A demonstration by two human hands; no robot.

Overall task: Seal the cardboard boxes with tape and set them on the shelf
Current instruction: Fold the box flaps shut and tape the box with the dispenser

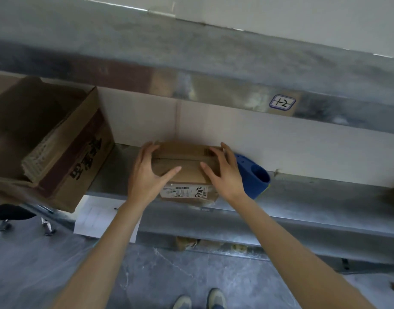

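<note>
— As both arms reach forward, what do the hands meet?

— One small cardboard box (185,170), lying on the metal shelf (303,197), pushed far back against a pale cardboard backing (280,139). Clear tape runs along its top seam, and a white printed label (183,192) faces the viewer on its near side.

— How is it held?

— From both sides. The left hand (147,175) clasps the left end, fingers spread wide and bent over the far corner, thumb stretched across the top. The right hand (222,172) mirrors it on the right end.

— What lies around it?

— Just beside the right hand, a blue plastic object (256,177) lies on the shelf; what it is cannot be told. Far to the left sits a large open carton (58,141) with dark printed characters. Above, a shelf rail carries a handwritten tag (282,103). Below, near the bottom edge, two shoes (216,298) stand on a grey floor.
</note>
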